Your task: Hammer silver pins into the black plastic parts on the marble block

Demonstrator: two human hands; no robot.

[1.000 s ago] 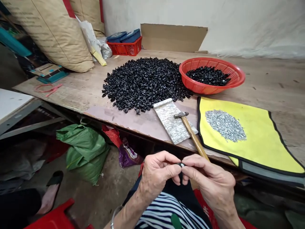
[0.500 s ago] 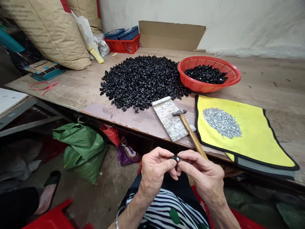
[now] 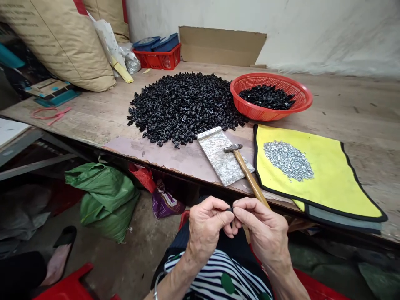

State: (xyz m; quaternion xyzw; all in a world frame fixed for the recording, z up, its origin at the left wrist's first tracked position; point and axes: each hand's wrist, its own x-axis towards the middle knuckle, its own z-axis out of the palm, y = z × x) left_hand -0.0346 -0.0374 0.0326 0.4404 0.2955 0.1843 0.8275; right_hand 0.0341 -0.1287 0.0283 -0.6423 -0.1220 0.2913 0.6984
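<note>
The left hand [image 3: 205, 228] and right hand [image 3: 265, 230] pinch a small black plastic piece [image 3: 230, 209] between their fingertips; a firm, steady pinch suits something this small.

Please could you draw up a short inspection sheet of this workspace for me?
Surface: worn wooden bench, partly covered by a pinkish board.
Job's things: small black part; heap of black parts; more in a red basket; silver bits on a yellow mat.
Clutter: hammer resting on a mottled plate.
Grippers: left hand and right hand pinch the small part.
Cables: nothing seen.
Surroundings: paper sacks, red crate, green sack on the floor.
</note>
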